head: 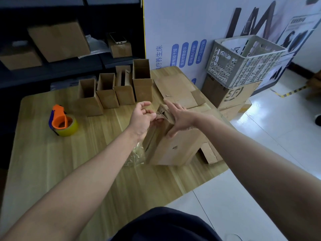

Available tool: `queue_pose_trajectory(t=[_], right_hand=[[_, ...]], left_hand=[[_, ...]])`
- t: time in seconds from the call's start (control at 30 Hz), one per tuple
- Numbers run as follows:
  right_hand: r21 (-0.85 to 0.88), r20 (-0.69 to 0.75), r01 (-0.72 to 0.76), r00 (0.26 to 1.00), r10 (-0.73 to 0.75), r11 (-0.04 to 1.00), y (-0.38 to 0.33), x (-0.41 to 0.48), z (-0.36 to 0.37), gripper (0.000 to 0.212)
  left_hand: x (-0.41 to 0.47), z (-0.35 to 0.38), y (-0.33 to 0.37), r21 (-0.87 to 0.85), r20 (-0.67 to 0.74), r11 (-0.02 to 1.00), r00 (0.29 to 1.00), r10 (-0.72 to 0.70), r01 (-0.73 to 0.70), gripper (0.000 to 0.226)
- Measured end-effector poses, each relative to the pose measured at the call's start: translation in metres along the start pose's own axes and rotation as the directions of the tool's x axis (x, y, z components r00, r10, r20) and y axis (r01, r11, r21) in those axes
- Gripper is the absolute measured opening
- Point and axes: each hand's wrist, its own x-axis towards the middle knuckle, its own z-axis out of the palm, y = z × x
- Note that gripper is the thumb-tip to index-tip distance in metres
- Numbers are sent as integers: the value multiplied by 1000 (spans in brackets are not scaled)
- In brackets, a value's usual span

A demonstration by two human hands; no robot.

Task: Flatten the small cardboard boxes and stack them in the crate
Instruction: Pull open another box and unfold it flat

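A small cardboard box lies on its side near the middle of the wooden table. My left hand pinches a flap at the box's far end with curled fingers. My right hand lies flat with straight fingers on the box's upper face. Several open small boxes stand in a row at the table's far side. Flattened cardboard lies at the far right of the table. The grey plastic crate sits on a larger carton beyond the table's right edge.
An orange tape dispenser with yellow tape sits at the left of the table. Crumpled clear tape lies beside the box. Dark shelves with cartons stand behind. White tiled floor lies to the right.
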Motion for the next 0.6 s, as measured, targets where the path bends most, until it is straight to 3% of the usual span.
queue_pose_trajectory(t=[0.1,0.33,0.4,0.5,0.6], right_hand=[[219,23,-6,1000,1,976,1,-1,-2,142],[414,11,-75,997,77,907,21,-9,-2,143],[449,8,-97,994,104,888,33,-12,-5,140],[505,-3,-140,986,164,852,54,-21,-6,139],[542,-4,-152,983,183,827,64,-24,-7,136]], left_hand=[[3,17,5,-17,26,999,999,-37,37,37],[20,26,1,-11,50,988,987,-154,155,31],[31,15,-1,156,-83,974,985,-154,166,33],[45,-15,-9,504,-275,844,961,-42,181,23],[44,-21,-16,670,-107,739,994,-7,77,16]])
